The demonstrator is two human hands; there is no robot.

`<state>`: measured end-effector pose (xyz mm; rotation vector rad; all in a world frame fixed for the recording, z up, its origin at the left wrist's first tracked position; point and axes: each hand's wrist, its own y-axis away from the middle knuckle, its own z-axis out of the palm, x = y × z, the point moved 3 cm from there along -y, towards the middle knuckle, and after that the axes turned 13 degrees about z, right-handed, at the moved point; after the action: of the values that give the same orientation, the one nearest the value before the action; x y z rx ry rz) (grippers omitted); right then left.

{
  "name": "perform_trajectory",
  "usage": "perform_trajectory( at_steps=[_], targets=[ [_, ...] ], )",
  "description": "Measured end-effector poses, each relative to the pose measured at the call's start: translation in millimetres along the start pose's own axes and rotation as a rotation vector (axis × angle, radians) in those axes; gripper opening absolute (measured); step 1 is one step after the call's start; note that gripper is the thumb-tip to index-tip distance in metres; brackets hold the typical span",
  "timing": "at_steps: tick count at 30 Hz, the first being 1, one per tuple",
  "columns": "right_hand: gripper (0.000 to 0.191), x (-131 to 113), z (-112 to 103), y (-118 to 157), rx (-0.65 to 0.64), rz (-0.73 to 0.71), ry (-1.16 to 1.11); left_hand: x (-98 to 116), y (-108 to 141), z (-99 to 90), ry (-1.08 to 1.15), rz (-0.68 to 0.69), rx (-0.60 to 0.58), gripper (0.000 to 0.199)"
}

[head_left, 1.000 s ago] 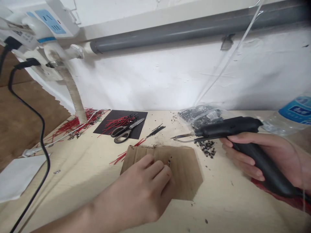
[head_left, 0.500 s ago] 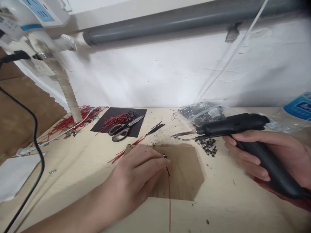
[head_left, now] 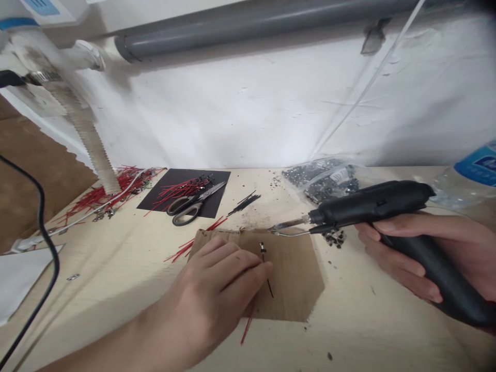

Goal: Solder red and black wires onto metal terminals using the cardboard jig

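Observation:
My left hand [head_left: 222, 289] rests on a piece of brown cardboard [head_left: 298, 289], its thumb and fingers pinched on a thin wire. At the wire's far end, just past my fingertips, is a small black-and-silver component [head_left: 262, 248]. A dark strand [head_left: 270, 288] sticks out below the pinch, and a red wire [head_left: 246, 330] shows under the hand. My right hand [head_left: 406, 248] is wrapped round the grip of a black pistol-shaped soldering iron [head_left: 372, 204]. Its tip, with a thin curved metal tube beneath, lies over the cardboard's far edge, apart from the component.
Scissors [head_left: 188, 212] and red wires with black ends lie on a black sheet [head_left: 153, 199]. More red wires [head_left: 116, 188] are heaped at the left. Black strands [head_left: 245, 203], a clear bag of small parts [head_left: 325, 178] and a bottle [head_left: 478, 165] stand farther back. A black cable [head_left: 42, 222] hangs at left.
The soldering iron's tip has come down and slightly left to the cardboard's edge. More of the component shows beyond my left fingertips. The red wire's tail has swung left.

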<state>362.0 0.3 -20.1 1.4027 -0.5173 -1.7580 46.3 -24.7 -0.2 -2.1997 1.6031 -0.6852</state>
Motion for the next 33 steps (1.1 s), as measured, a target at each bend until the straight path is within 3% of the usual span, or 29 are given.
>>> perform_trajectory(
  at_steps=[11, 33],
  targets=[
    [0.039, 4.1, 0.2, -1.0, -0.009, 0.13, 0.072, 3.2, 3.9, 2.8, -0.049, 0.001, 0.121, 0.02],
    [0.043, 3.2, 5.3, -2.1, 0.006, 0.171, 0.114, 3.2, 6.6, 7.6, 0.017, -0.001, 0.055, 0.027]
  ],
)
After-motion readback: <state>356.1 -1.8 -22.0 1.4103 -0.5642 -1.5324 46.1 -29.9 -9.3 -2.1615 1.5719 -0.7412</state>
